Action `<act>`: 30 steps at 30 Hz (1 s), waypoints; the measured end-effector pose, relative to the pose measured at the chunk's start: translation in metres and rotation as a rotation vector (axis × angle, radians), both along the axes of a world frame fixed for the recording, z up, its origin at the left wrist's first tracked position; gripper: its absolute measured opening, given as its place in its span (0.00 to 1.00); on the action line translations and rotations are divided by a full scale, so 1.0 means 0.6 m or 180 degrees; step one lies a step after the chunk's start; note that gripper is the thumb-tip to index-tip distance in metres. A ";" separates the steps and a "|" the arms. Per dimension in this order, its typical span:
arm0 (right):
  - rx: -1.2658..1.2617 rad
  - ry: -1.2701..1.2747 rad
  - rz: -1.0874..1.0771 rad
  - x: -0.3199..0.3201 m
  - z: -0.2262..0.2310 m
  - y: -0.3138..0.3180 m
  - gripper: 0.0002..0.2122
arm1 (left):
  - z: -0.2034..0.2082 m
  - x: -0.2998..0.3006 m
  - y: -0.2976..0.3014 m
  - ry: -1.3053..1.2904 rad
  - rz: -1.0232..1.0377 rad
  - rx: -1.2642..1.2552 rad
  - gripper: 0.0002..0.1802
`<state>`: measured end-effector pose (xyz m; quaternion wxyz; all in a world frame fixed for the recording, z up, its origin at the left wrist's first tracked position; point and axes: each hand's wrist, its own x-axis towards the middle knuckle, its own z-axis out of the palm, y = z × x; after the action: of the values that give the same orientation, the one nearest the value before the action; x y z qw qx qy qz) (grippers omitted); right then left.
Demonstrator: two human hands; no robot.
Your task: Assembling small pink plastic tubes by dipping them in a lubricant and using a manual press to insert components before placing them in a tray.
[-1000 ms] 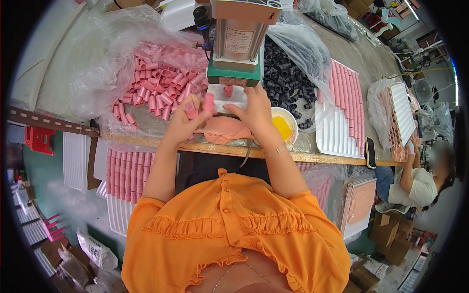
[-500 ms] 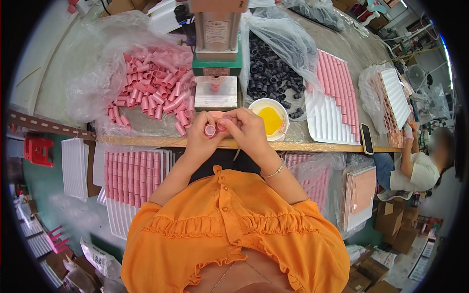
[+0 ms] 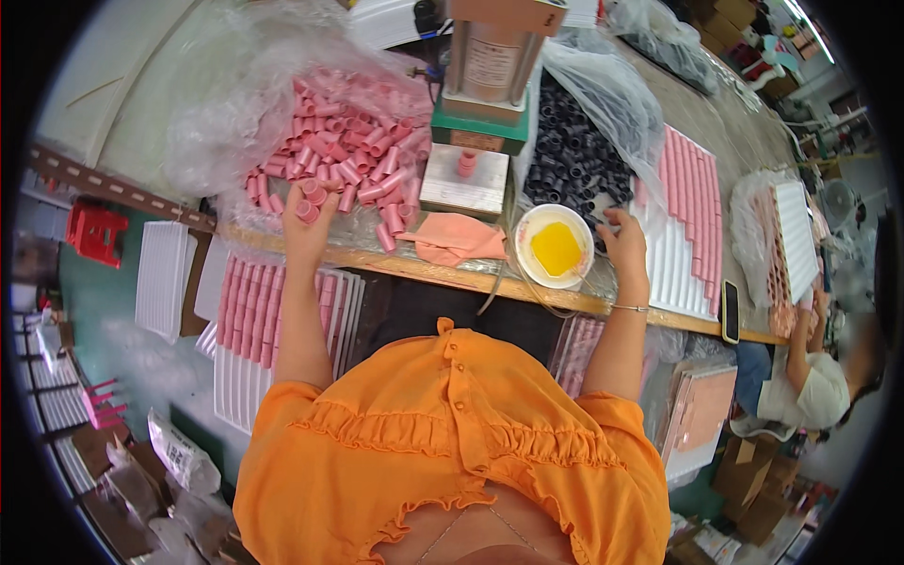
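Note:
My left hand [image 3: 309, 226] is at the near left of a heap of pink plastic tubes [image 3: 353, 141], its fingers closed around a couple of short pink tubes [image 3: 308, 212]. My right hand [image 3: 626, 247] reaches over the near edge of a heap of small black plastic collars [image 3: 570, 141]. Its thumb and fingers curl together there; whatever is between the fingertips is too small to make out. Between my hands stands a bench press [image 3: 480, 122] with a green head. A pink piece [image 3: 466, 165] sits on its metal block [image 3: 463, 188].
A white bowl [image 3: 524, 262] with yellow contents stands beside a folded peach cloth [image 3: 460, 238]. To the right are a white ridged tray [image 3: 659, 268] with rows of pink tubes and a phone [image 3: 730, 313]. Clear plastic bags surround both heaps. A co-worker [image 3: 810, 377] sits far right.
My hands have parted from the middle: the left went to the pink tubes, the right past the bowl to the black collars. The whole view has shifted and tilted.

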<state>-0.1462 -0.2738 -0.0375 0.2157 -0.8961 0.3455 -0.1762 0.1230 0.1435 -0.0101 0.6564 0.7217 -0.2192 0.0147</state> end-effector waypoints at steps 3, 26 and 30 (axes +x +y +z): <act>0.0131 0.0182 0.0125 0.015 -0.002 -0.005 0.10 | 0.000 0.029 0.034 -0.0670 0.0636 0.1483 0.16; -0.1198 0.0095 -0.0353 0.008 0.050 -0.002 0.07 | 0.013 -0.098 -0.066 0.0271 -0.0867 -0.0305 0.26; -0.0656 -0.0876 -0.0495 0.013 0.077 0.043 0.13 | -0.011 -0.136 -0.113 0.0575 -0.1360 -0.0426 0.26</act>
<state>-0.1385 -0.2479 0.0084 0.1537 -0.8515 0.3611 -0.3478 0.0414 0.0759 -0.0165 0.7079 0.6122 -0.3059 -0.1747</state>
